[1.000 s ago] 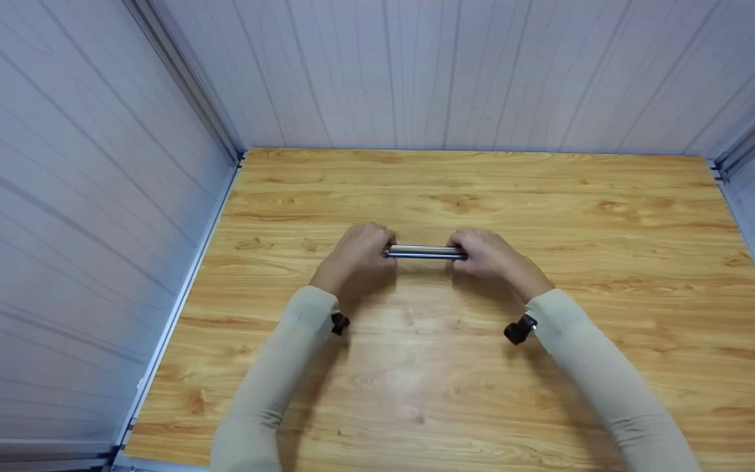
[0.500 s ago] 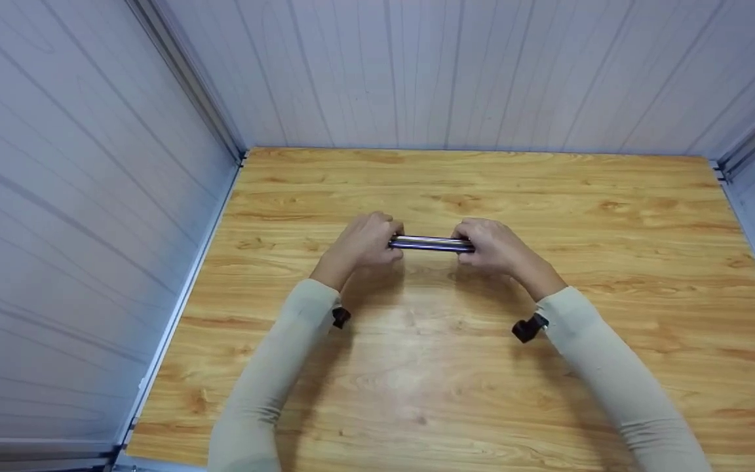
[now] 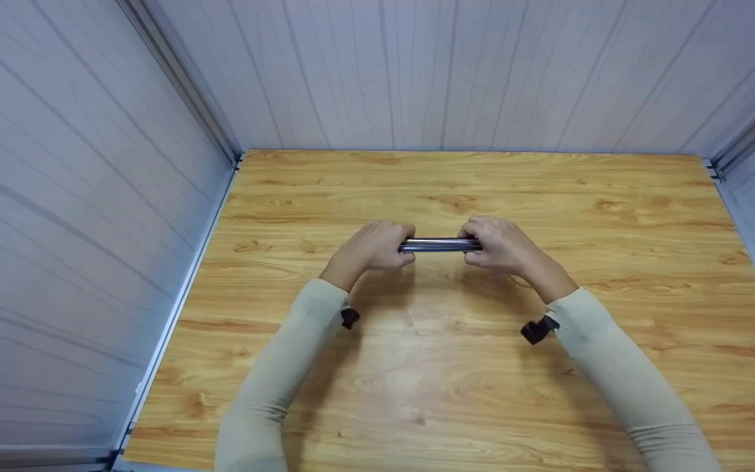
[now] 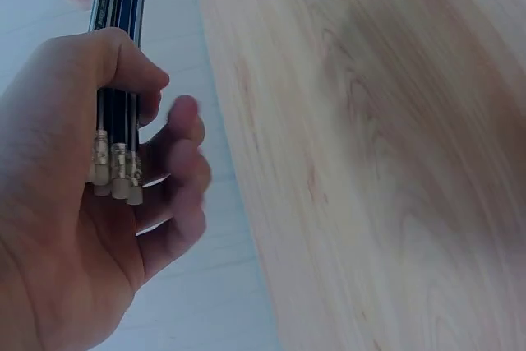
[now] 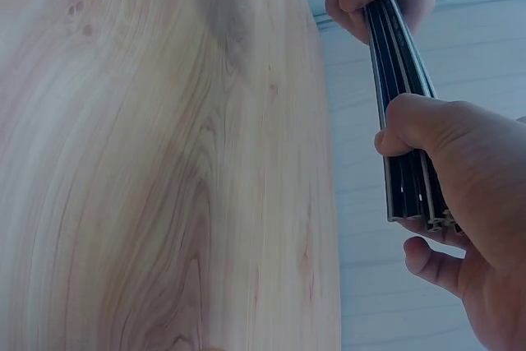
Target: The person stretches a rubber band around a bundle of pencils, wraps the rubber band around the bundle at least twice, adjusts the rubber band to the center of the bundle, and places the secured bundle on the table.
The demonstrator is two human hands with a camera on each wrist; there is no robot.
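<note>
Pencils: a bundle of dark pencils (image 3: pixel 440 245), held level above the bench (image 3: pixel 456 367), near its middle.
Long axis: it runs from my left to my right, roughly parallel to the far wall (image 3: pixel 456 72). The eraser ends sit in my left palm, as the left wrist view shows at least 3 pale erasers on metal bands (image 4: pixel 115 172); the other ends lie in my right palm.
Left hand: my left hand (image 3: pixel 372 249) is closed round the left end of the bundle, thumb over the top, fingers (image 4: pixel 182 154) curled loosely beneath it.
Right hand: my right hand (image 3: pixel 505 248) is closed round the right end, thumb (image 5: pixel 419 125) pressed across the shafts, the other fingers curled below.
Between the hands: a short stretch of bare pencil shows, glinting in the head view.
Contact: the bundle is clear of the bench; only my 2 hands touch it.
Sleeves: pale sleeves (image 3: pixel 286 367) cover both forearms, with a small black camera mount (image 3: pixel 537 329) at each wrist.
Since 1 second ago: both hands and the bundle have shifted a little to my right, and slightly up in the view. The axis has stayed level and the grip is the same at both ends.
Since half a second ago: only a small further drift to the right.
</note>
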